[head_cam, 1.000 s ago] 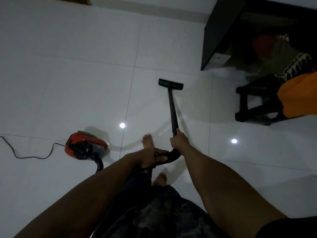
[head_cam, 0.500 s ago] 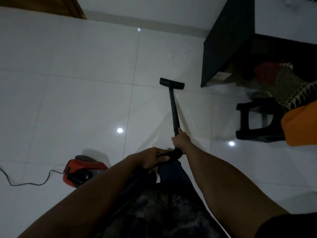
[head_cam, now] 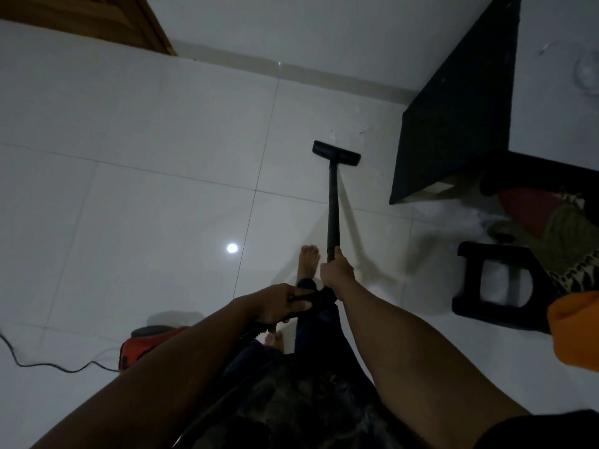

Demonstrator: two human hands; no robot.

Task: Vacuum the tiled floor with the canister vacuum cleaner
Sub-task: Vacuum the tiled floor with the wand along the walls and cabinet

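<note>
Wand: long axis runs nearly straight away from the person, tilted down to the floor head, which lies flat on the tiled floor. The head's long side sits crosswise to the wand, slightly skewed, its right end nearer. Head is near the dark cabinet but apart from it, and short of the far wall's skirting.

Canister: orange-red, on the floor at lower left, behind the left forearm; only its top and left side show. Power cord trails from it toward the left edge, cut off there. The hose shows only as a short ribbed stretch below the left hand; the rest is lost against dark clothing. Lighting is dim, so detail under the cabinet and on the cloth heap at right is hard to read. Black stool stands at right, partly covered by an orange object.

Right hand: fingers wrapped closed around the wand's lower end. Left hand: closed over the curved handle, just behind the right hand. One bare foot rests just left of the wand.
</note>
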